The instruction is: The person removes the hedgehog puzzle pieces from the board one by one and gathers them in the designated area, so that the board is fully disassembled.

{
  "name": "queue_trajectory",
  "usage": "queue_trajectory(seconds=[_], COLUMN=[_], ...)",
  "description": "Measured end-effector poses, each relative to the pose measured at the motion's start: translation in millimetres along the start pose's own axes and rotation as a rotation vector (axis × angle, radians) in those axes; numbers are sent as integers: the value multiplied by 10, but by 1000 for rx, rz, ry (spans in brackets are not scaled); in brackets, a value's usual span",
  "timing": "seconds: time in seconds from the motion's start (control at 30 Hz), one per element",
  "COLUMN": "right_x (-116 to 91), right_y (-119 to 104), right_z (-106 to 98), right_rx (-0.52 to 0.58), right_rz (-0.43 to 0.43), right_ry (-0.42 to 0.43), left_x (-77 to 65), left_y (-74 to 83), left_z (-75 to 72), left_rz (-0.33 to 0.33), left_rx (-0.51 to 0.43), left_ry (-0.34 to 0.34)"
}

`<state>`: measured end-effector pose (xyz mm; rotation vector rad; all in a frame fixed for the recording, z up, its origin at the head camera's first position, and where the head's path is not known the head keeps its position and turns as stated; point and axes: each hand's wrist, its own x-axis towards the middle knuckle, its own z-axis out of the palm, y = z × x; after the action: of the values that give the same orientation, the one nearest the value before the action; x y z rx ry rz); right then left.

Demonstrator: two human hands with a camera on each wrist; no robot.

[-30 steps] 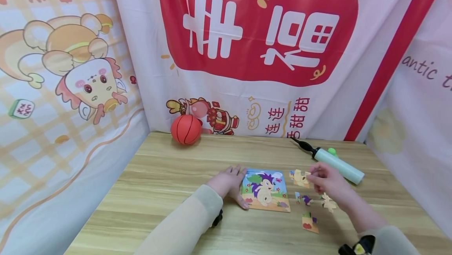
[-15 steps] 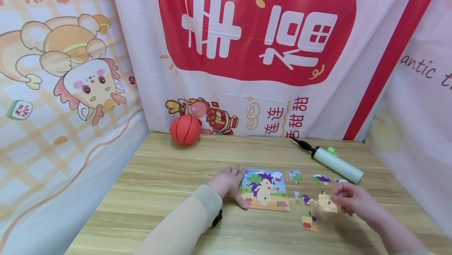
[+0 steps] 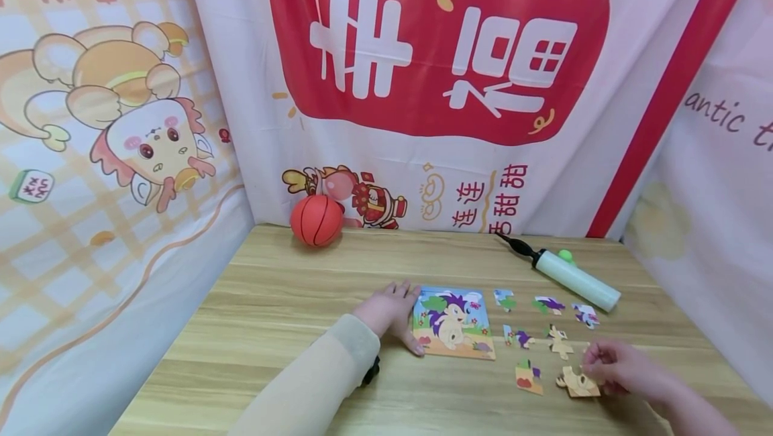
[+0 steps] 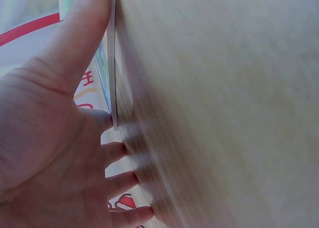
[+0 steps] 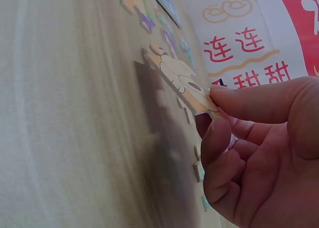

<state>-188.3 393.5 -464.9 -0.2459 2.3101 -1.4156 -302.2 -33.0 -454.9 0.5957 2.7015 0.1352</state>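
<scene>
In the head view, my left hand (image 3: 391, 318) rests at the left edge of a square hedgehog puzzle board (image 3: 437, 350), fingers spread. The left wrist view shows the thumb along the board's thin edge (image 4: 112, 63) and the fingertips on the tabletop. With thumb and index finger, my right hand (image 3: 625, 369) pinches a cream and orange puzzle piece (image 3: 581, 386) by its right side. In the right wrist view that piece (image 5: 182, 81) is tilted just over the table, its shadow below. Other puzzle pieces lie nearby: a cream one (image 3: 559, 342), a purple one (image 3: 521, 338) and a red-apple one (image 3: 528, 378).
Three more pieces lie in a row behind: a green-and-blue one (image 3: 504, 300), a purple-and-green one (image 3: 548, 305) and a blue-and-purple one (image 3: 586, 316). A pale hand pump (image 3: 576, 280) and green ball (image 3: 565, 256) are back right. A red ball (image 3: 317, 220) sits back left.
My right hand has carried the pinched puzzle piece from the back row toward the front right, uncovering pieces behind it. The left hand has stayed at the board.
</scene>
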Motion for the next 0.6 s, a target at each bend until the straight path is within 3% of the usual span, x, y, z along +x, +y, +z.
queue_trajectory(seconds=[0.17, 0.43, 0.6], right_x=[4, -1, -8], right_y=[61, 81, 62], right_z=[48, 94, 97], right_rx=[-35, -71, -105], right_rz=[-24, 36, 69], right_ry=[33, 77, 106], left_x=[3, 149, 130], left_y=[3, -50, -43], left_z=[-8, 65, 61], left_rz=[-9, -20, -23], left_rx=[1, -12, -2], left_ry=[1, -17, -20])
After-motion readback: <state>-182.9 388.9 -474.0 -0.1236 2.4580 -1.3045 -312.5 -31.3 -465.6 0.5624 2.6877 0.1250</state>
